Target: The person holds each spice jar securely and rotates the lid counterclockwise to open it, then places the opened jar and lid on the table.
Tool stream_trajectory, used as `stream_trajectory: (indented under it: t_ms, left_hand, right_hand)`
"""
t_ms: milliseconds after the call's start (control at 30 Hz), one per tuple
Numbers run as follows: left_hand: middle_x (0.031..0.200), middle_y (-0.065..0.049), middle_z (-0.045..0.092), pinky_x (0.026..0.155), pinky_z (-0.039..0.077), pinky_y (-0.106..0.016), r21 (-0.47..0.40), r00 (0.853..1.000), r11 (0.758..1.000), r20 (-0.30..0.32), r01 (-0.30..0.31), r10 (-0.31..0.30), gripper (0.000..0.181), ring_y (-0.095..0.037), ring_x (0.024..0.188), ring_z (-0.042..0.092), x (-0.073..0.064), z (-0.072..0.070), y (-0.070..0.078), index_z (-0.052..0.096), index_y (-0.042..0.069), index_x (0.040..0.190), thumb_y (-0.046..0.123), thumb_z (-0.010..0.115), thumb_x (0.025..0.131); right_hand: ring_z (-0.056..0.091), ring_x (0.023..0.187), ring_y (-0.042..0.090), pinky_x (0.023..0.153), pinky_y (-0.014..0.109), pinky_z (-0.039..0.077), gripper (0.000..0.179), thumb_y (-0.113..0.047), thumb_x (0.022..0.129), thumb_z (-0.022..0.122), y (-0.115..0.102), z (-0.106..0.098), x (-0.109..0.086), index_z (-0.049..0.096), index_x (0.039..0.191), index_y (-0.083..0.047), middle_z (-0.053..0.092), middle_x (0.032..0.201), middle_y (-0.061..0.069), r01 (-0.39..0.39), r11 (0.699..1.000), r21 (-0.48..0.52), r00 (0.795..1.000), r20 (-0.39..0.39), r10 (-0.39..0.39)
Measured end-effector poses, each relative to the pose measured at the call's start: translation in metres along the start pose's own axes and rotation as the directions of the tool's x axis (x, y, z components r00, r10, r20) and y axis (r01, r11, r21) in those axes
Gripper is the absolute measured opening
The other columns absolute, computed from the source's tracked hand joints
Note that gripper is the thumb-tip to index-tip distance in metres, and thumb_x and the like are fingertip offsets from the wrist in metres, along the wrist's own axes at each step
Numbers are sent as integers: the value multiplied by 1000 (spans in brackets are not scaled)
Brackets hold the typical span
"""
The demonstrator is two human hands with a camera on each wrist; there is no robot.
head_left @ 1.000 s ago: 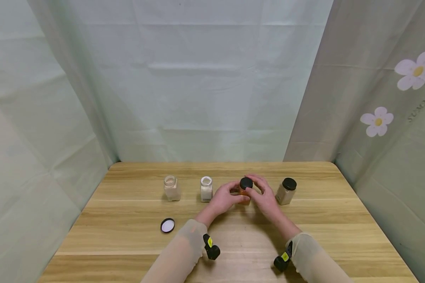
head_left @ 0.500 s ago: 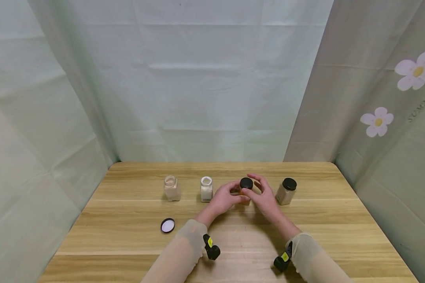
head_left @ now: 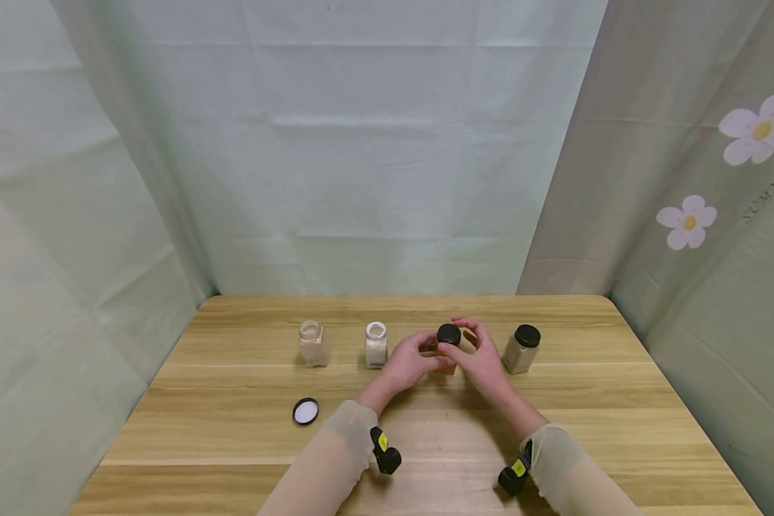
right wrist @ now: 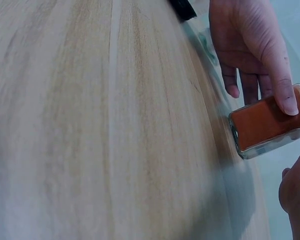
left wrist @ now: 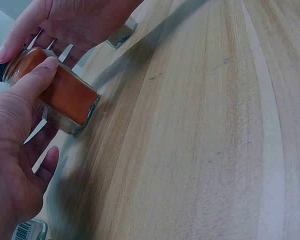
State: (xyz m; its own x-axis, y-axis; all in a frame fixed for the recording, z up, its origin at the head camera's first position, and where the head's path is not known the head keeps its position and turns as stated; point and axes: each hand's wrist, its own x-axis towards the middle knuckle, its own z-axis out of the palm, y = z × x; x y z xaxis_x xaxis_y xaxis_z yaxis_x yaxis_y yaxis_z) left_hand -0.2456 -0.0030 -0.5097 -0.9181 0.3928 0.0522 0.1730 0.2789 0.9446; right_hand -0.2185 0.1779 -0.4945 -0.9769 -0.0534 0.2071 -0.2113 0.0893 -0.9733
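A square glass jar of red-orange powder (head_left: 447,368) stands on the table in the head view, a black lid (head_left: 448,334) on top. My left hand (head_left: 408,362) grips its body, the thumb lying along the near face; the left wrist view shows that thumb against the glass jar (left wrist: 70,95). From the other side my right hand (head_left: 486,364) holds the lid, thumb at its near edge and fingers behind. Part of the jar hides behind both hands. In the right wrist view, the jar (right wrist: 262,127) shows red powder, while the lid is mostly cut off.
Left of my hands stand a lidless jar of pale powder (head_left: 314,347) and a white-topped jar (head_left: 375,347). A loose black-rimmed lid (head_left: 305,411) lies white side up on the wooden table (head_left: 232,430). A black-lidded jar (head_left: 521,349) stands close by my right hand.
My right thumb has slid slightly left along the lid's near edge, while the fingers behind it have shifted a little right. The left hand and the jar stay in place.
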Motion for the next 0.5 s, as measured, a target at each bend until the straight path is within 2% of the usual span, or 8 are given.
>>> stream_trajectory:
  t_ms: [133,200,500]
  left_hand:
    - [119,8,70,104,47,-44,-7,1000,1000,3,-1,1,52,-18,120,63,0,0,-1,67,21,131,36,85,85]
    - [119,8,70,103,47,-44,-14,1000,1000,6,-3,3,51,-18,119,63,0,0,0,68,21,131,36,85,86]
    - [116,8,70,103,47,-44,-27,1000,1000,4,-8,8,46,-17,117,64,-1,0,2,70,21,126,36,86,85]
  right_hand:
    - [34,144,36,117,58,23,50,-15,89,82,3,0,0,52,128,-5,50,147,12,-6,1000,-16,1000,-13,6]
    - [34,144,35,117,58,23,51,-18,89,83,12,-1,3,52,128,-8,50,147,10,0,1000,-20,1000,-20,0]
    - [34,144,34,117,60,22,49,-24,89,83,10,-1,2,55,126,-10,50,148,11,-2,1000,-20,1000,-15,1]
